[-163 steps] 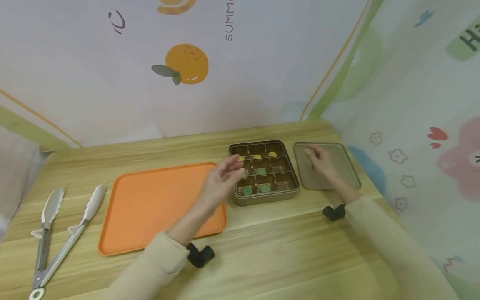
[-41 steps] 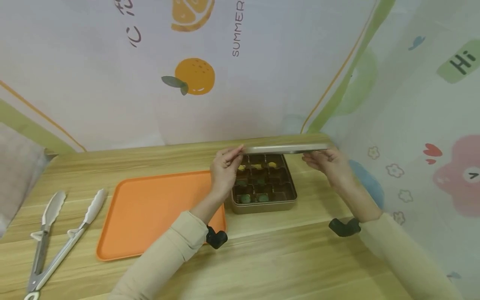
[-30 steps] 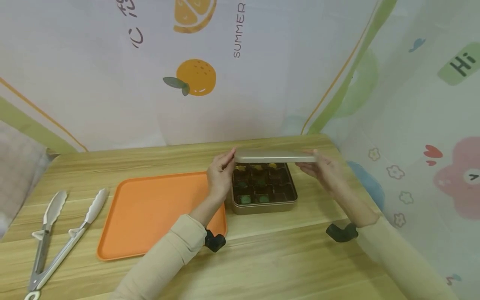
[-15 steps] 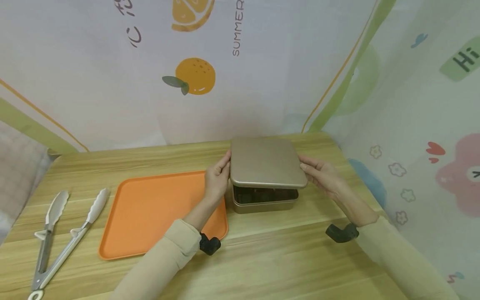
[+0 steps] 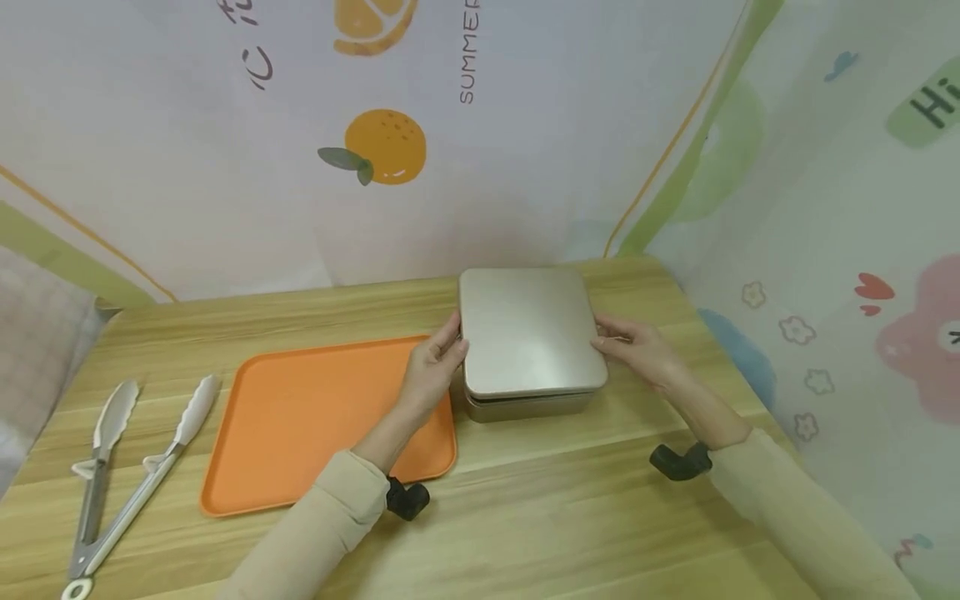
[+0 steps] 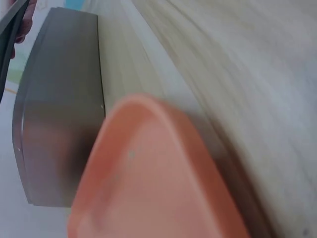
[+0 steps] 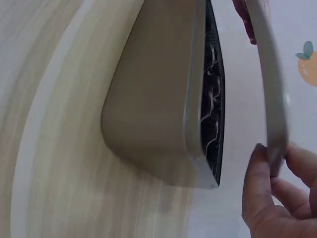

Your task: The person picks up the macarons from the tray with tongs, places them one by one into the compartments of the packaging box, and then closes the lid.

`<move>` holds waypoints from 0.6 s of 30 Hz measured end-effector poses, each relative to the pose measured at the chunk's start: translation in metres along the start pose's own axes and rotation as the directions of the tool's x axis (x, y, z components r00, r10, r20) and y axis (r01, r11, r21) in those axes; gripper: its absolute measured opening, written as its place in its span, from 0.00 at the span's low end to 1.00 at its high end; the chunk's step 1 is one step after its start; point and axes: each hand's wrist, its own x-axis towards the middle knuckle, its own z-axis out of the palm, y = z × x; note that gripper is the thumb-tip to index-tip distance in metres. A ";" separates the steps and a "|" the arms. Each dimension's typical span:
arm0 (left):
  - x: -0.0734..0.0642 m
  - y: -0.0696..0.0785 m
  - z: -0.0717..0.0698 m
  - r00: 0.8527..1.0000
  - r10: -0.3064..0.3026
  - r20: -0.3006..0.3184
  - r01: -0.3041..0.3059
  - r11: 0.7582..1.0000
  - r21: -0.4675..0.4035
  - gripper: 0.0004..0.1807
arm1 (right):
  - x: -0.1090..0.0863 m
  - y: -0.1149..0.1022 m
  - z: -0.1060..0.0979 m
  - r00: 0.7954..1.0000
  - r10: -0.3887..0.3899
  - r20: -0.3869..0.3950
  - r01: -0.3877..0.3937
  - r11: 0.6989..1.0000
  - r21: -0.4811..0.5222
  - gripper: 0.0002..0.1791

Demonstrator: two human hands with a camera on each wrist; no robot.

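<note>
A metallic tin lid (image 5: pixel 532 329) hangs level just over the square tin box (image 5: pixel 531 407), with a thin dark gap along the front. My left hand (image 5: pixel 426 379) holds the lid's left edge. At its right edge, my right hand (image 5: pixel 651 358) pinches the rim between thumb and fingers. The right wrist view shows the lid (image 7: pixel 272 89) apart from the tin's open top, with a dark divided insert (image 7: pixel 213 106) partly visible inside. What lies in the compartments is hidden in the head view.
An orange tray (image 5: pixel 322 425) lies left of the tin, under my left forearm; its corner is close to the tin in the left wrist view. Spread tongs (image 5: pixel 93 542) rest at the far left. A printed cloth (image 5: pixel 525 150) hangs behind the wooden table (image 5: pixel 525 517).
Both hands have taken the lid from the table right of the tin and carried it left over the tin. It has tipped level and come down, covering the compartments with yellow and green pieces.
</note>
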 end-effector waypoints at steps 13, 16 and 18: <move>0.003 -0.011 -0.002 0.998 -0.039 0.053 0.023 0.963 0.267 0.34 | 0.007 0.010 0.009 0.994 -0.104 -0.008 0.099 0.964 -0.248 0.35; 0.004 -0.011 -0.001 0.998 -0.054 0.042 0.039 0.955 0.293 0.33 | 0.008 0.013 0.010 0.994 -0.104 -0.019 0.096 0.965 -0.243 0.35; 0.003 -0.011 -0.001 0.997 -0.073 0.031 0.061 0.953 0.298 0.33 | 0.009 0.014 0.011 0.994 -0.103 -0.017 0.097 0.968 -0.230 0.35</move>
